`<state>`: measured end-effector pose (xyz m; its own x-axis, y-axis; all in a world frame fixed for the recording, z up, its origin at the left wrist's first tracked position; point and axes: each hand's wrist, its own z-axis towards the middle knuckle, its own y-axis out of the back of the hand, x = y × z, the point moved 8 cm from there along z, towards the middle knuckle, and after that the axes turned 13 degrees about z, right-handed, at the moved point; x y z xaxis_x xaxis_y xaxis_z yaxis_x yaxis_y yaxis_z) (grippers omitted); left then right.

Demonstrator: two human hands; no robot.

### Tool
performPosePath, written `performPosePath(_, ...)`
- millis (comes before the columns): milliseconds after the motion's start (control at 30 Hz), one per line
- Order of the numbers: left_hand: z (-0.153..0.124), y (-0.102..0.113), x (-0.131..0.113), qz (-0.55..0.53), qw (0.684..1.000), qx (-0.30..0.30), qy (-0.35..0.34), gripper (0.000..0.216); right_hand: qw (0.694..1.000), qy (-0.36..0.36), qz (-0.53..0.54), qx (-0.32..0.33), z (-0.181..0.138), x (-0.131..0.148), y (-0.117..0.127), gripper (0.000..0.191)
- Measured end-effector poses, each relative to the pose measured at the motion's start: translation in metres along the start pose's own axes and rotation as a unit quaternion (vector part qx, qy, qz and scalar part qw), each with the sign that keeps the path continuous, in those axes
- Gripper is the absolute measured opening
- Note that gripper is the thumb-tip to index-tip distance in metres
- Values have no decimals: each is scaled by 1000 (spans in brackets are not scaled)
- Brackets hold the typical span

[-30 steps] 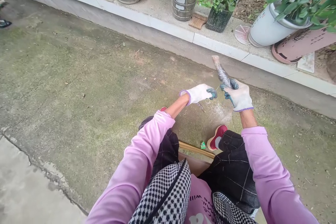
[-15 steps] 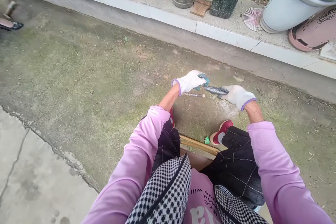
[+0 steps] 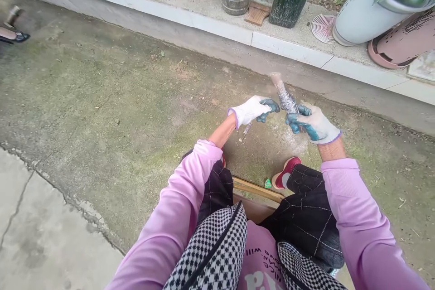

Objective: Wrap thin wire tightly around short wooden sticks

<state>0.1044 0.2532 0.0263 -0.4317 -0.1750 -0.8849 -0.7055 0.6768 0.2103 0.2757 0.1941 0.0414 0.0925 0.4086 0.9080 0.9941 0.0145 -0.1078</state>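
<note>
Stick (image 3: 287, 99), silver-wound, juts forward-left from right grip (image 3: 313, 123); lower end hidden.

The daylight is bright, soft and even, and seems to come from above, so shadows on the ground (image 3: 136, 99) are only faint. The raised end of the stick (image 3: 287, 100) is blurred. Near the edges the lens stretches things: the pink pot (image 3: 406, 41) leans, and the black shoe (image 3: 21, 36) looks soft.

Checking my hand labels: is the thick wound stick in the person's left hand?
No, the right hand grips the thick wound stick, and a gap separates it from the left hand.
</note>
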Motion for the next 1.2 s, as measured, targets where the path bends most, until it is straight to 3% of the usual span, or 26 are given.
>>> performPosePath(167,-2,-16,4,76,997,25,-15,20,998,12,33,-60,12,-8,3,54)
performPosePath(467,3,2,10,239,970,14,-49,25,996,21,68,-48,11,-5,5,54)
performPosePath(600,1,-5,10,263,962,31,-60,21,992,40,-41,-111,19,-5,30,51)
performPosePath(667,-3,-14,7,249,964,57,-71,17,966,34,-200,-157,25,-4,43,46)
performPosePath(733,-8,-20,2,235,966,72,-77,16,911,14,-377,-165,32,-3,46,40)
performPosePath(833,-11,-12,-1,224,971,52,-58,16,834,-37,-541,-107,42,-14,40,37)
performPosePath(900,-12,1,-1,224,973,27,-43,16,816,-65,-572,-45,45,-25,32,34)
performPosePath(967,-11,13,0,224,974,8,-47,14,825,-80,-560,18,41,-35,24,25)
performPosePath(1067,-7,26,3,200,978,-4,-62,13,875,-128,-455,106,22,-45,13,19)
performPosePath(1200,2,24,7,118,991,1,-64,15,947,-154,-213,184,-9,-31,-12,42)
